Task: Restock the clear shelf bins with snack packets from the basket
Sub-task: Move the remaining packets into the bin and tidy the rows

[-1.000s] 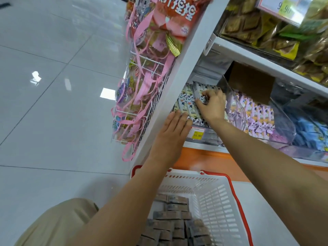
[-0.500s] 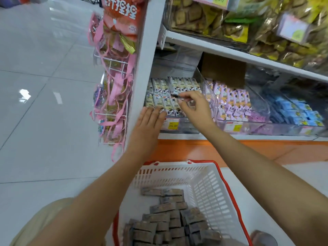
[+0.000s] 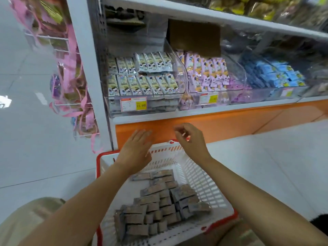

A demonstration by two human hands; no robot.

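Step in hand: judged to be the reach for a fresh load; both hands were empty and poised over the basket [image 3: 204, 181], with neither one at the shelf.
Left hand [image 3: 135, 150]: fingers straight and held close together, palm down, holding nothing; it hovered above the basket's far-left corner, clear of the rim.
Right hand [image 3: 190, 139]: fingers loosely curled with the thumb near them; nothing showed between them, though blur softened the fingertips. It hung over the basket's far rim.
Snack packets [image 3: 156, 206]: a heap of grey-brown packets lay in the basket's bottom, from the middle toward the near end, below and nearer to the person than both hands, apart from them.
Clear bin [image 3: 159, 105]: stood on the shelf above and beyond the basket's far-left end, with rows of cream packets lying up to its front lip.
Pink-packet bin [image 3: 209, 80]: beyond the basket's far-right end, beside the first bin.
Next move, as a judgement: both hands would need to drop and draw back to the heap, close on a row of packets without scattering the stack, then lift it up and beyond the far rim to the bin.
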